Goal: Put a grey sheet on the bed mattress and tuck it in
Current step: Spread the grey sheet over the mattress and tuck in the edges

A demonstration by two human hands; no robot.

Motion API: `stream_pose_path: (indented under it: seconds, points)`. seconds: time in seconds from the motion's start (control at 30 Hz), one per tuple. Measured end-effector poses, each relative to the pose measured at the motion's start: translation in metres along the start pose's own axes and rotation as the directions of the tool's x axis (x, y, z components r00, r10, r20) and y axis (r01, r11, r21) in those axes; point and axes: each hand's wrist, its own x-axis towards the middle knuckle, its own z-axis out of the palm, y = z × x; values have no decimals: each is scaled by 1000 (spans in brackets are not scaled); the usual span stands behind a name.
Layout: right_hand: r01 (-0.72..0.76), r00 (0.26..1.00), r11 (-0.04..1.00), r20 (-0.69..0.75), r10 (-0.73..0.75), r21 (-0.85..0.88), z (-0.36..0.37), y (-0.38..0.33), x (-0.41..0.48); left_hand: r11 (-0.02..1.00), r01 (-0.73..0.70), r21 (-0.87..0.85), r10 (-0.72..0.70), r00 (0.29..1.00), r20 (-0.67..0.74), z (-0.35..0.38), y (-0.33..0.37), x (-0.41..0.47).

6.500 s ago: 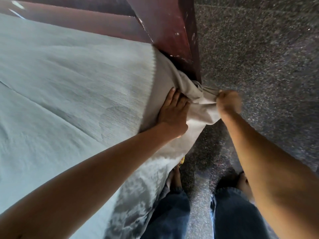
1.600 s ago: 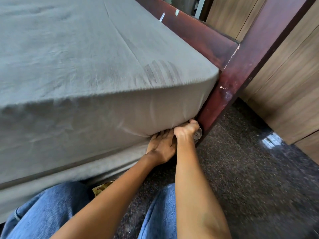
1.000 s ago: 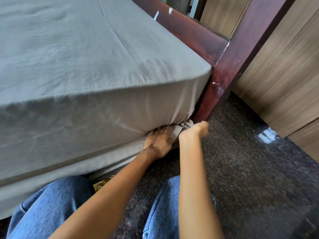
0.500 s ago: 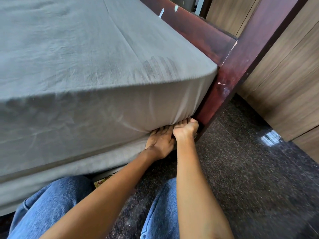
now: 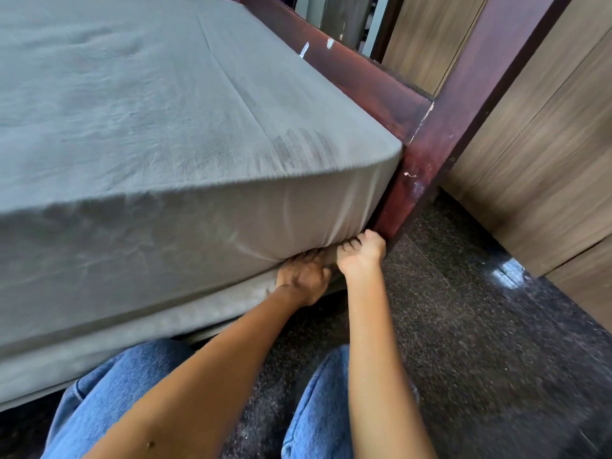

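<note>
Grey woven sheet (image 5: pixel 165 127) covers the top of the thick mattress (image 5: pixel 149 332) and is drawn down its near side. At the corner beside the dark red wooden bedpost (image 5: pixel 427 160), your right hand (image 5: pixel 361 255) curls round the gathered hem. Your left hand (image 5: pixel 303 276) reaches beneath, its grip hidden. This corner seems almost tucked; the other corners are unseen.

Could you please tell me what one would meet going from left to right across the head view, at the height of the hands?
grey sheet → left hand → right hand → dark speckled floor → wooden panel
</note>
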Motion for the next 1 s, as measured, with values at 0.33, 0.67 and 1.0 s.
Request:
stream_pose_path:
  seconds: [0.33,0.67,1.0]
  points:
    - [536,778,-300,599,-187,-789,-34,30,-9,937,-288,197,298,954,-19,-22,-46,-66]
    - [510,775,-687,624,105,-518,-34,52,2,990,-53,132,94,939,-330,-44,-90,-154]
    - [415,861,-679,503,77,-606,-23,61,-11,967,182,180,-165,981,-105,-49,-86,-142]
